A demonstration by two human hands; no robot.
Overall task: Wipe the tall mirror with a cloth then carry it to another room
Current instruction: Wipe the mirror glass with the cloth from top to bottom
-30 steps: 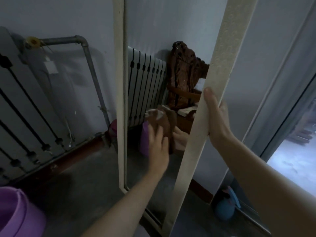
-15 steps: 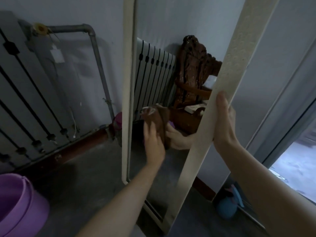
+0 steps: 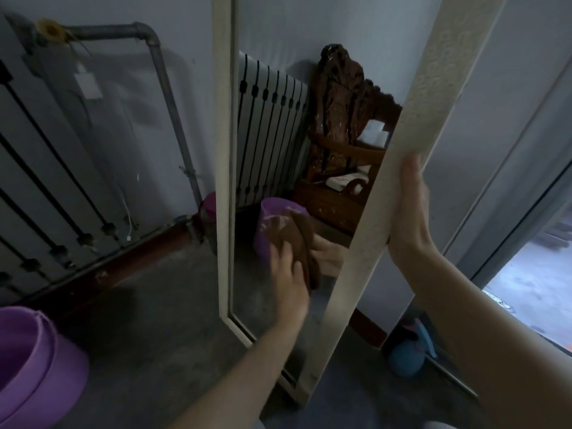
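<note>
A tall mirror (image 3: 411, 125) with a cream frame stands on the floor and leans toward the wall corner. My left hand (image 3: 289, 275) presses a brown cloth (image 3: 301, 239) flat against the lower half of the glass. My right hand (image 3: 408, 212) grips the mirror's right frame edge, fingers wrapped behind it. The glass reflects a radiator, a carved wooden chair, a purple bucket and my cloth hand.
A purple bucket (image 3: 34, 366) sits at the bottom left on the grey floor. A radiator (image 3: 46, 168) and a pipe (image 3: 173, 113) run along the left wall. A blue object (image 3: 407, 357) lies behind the mirror's foot. A doorway (image 3: 532, 274) shows at the right.
My left hand has slid the cloth down the glass after a brief move left. My right hand stays on the frame. The view has shifted slightly.
</note>
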